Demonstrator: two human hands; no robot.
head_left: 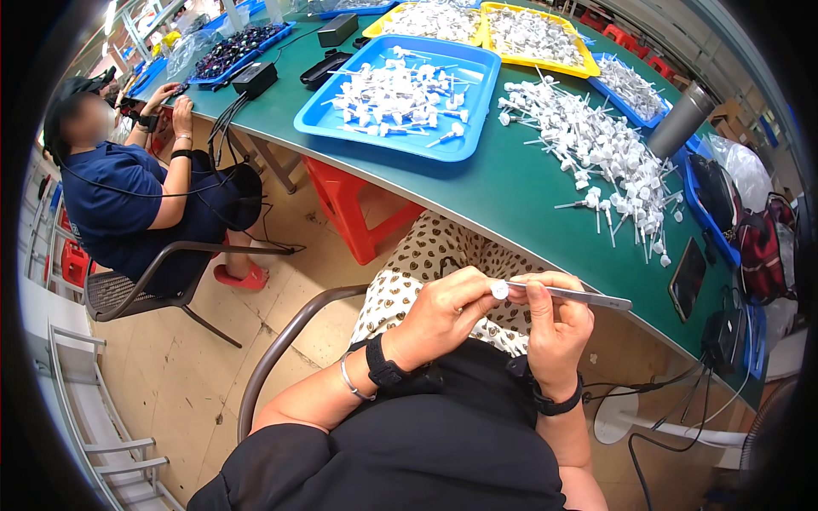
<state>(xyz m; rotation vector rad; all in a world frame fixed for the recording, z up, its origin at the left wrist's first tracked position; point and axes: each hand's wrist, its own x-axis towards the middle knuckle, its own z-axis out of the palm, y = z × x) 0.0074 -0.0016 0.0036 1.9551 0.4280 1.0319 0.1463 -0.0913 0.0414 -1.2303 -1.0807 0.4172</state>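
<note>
One co-worker in navy is seen seated at the left of the frame. Farther right, one blue tray is piled with white stemmed pieces, too many to be counted. Just below center, one small white part is pinched in the left hand, its round face turned toward the camera; its long axis cannot be told. Two yellow trays of white pieces are seen at the top. One pair of metal tweezers is gripped by the right hand's thumb and fingers, its axis nearly level, narrow end pointed left at the white part, broad end right and slightly lower. At right, an uncountable loose heap is spread near one gray bottle and one phone.
</note>
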